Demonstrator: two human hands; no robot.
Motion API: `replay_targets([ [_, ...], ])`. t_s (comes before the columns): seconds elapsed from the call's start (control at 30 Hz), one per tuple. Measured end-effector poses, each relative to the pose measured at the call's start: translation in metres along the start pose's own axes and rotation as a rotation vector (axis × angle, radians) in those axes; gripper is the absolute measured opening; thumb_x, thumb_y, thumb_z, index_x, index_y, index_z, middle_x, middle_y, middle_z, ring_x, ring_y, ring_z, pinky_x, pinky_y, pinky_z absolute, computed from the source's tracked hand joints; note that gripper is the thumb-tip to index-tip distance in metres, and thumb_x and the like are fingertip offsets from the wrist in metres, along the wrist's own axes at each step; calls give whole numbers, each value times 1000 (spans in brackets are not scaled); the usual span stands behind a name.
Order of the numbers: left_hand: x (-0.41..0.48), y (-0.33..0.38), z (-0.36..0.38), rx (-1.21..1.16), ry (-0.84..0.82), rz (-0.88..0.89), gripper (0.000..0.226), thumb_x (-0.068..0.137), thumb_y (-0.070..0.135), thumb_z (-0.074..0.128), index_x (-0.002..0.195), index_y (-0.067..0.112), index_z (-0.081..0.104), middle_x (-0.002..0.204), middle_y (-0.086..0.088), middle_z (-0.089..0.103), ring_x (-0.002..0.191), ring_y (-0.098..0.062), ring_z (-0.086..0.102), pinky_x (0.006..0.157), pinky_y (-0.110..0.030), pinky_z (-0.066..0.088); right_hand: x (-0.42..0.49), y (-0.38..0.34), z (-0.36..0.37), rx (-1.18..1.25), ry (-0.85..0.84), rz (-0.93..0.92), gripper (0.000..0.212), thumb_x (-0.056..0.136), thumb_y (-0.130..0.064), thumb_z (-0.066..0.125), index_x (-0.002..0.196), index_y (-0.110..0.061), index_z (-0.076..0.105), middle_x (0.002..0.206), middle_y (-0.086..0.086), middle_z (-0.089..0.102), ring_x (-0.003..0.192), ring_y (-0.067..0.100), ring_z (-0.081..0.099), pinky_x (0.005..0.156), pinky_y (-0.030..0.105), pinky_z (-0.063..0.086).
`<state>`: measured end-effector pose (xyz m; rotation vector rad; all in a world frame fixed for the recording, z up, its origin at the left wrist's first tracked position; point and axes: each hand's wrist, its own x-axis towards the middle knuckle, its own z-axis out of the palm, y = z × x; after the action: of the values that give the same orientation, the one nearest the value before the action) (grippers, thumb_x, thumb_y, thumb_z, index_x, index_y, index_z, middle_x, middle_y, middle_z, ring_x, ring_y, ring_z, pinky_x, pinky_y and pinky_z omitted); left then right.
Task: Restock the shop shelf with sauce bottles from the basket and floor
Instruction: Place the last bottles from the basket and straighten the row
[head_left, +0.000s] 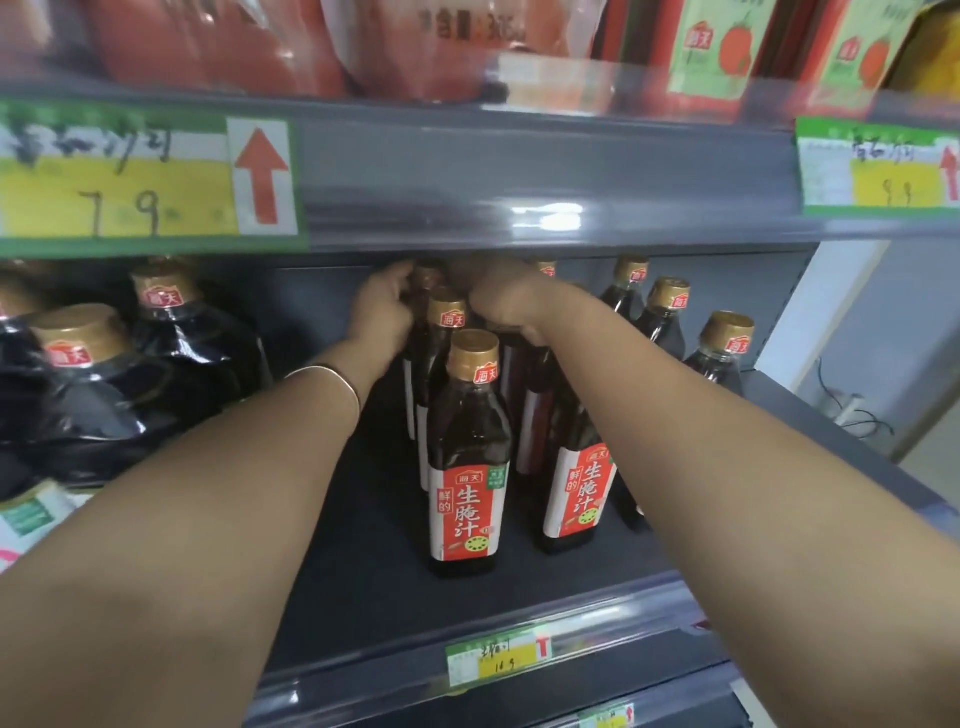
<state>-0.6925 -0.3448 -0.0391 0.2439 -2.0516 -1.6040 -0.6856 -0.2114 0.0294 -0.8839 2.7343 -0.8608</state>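
Both my arms reach deep into the dark shelf (363, 519). My left hand (382, 306) curls round the neck of a rear sauce bottle (427, 276) in the left row. My right hand (498, 304) grips the top of a bottle (537, 410) in the row beside it, hiding its cap. In front stand two dark sauce bottles with red labels, the near one (467, 457) gold-capped and the other (579, 483) partly behind my right forearm. More bottles of the same kind (667, 317) stand to the right.
Large dark jugs (104, 395) with gold caps fill the shelf's left side. The upper shelf edge (519, 176) with price tags hangs low over my hands. Red pouches (415, 47) sit above. A price tag (496, 657) marks the front rail. Cables (852, 410) lie on the floor at right.
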Motion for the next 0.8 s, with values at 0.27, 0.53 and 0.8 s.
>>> replay_targets([
  [0.27, -13, 3, -7, 87, -26, 75, 42, 82, -15, 53, 124, -9, 51, 108, -11, 58, 89, -14, 57, 81, -24, 42, -5, 1, 4, 415, -43, 108, 39, 99, -5, 38, 134, -16, 50, 131, 11, 59, 120, 25, 55, 106, 43, 44],
  [0.53, -35, 4, -10, 184, 66, -32, 59, 89, 5, 56, 143, 14, 34, 134, -17, 52, 127, -29, 48, 110, -39, 36, -15, 8, 9, 404, -3, 141, 50, 95, 1, 38, 138, -22, 46, 125, 10, 60, 114, 29, 57, 96, 46, 52],
  [0.8, -74, 8, -6, 252, 140, -108, 39, 92, 6, 47, 131, 13, 49, 131, -18, 50, 120, -31, 51, 106, -35, 39, -55, 2, -5, 532, 117, 130, 26, 99, -22, 44, 123, -18, 51, 112, 12, 61, 98, 26, 59, 100, 50, 47],
])
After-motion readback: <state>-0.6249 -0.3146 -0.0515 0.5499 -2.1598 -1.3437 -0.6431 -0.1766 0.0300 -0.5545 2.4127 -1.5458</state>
